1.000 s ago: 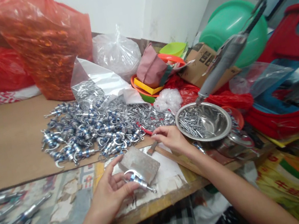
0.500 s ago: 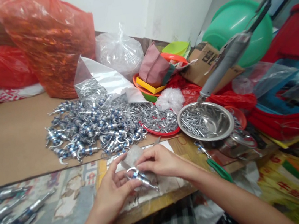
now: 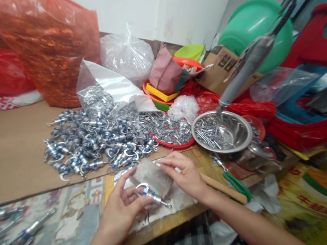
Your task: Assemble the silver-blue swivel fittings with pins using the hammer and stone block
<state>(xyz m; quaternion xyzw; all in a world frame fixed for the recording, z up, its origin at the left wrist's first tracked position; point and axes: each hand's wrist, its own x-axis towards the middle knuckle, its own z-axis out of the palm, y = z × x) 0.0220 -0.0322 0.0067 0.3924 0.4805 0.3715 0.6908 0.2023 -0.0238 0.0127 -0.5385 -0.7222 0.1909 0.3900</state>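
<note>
My left hand (image 3: 124, 205) grips a small silver metal fitting (image 3: 152, 195) with a curved hook at one end, a blue band and a thin tip. It is held at the near side of a grey block (image 3: 153, 176) on the worktop. Over the block's right side is my right hand (image 3: 185, 173), thumb and fingertips pinched together; whatever they may hold is too small to make out. Beyond the block lies a big heap of similar hooked fittings (image 3: 90, 139). A wooden handle (image 3: 224, 188) sticks out to the right of my right wrist.
Small metal pieces fill a red tray (image 3: 175, 146). Beside it stands a steel bowl (image 3: 237, 130) with pins, a grey tool (image 3: 242, 66) hanging above. Larger metal fittings (image 3: 16, 237) lie at left. A green strap (image 3: 237, 185) lies at the right edge.
My right hand has moved away from the fitting, rightward and slightly up, uncovering more of the block. The wooden handle now shows. My left hand still holds the fitting; the view shifted slightly.
</note>
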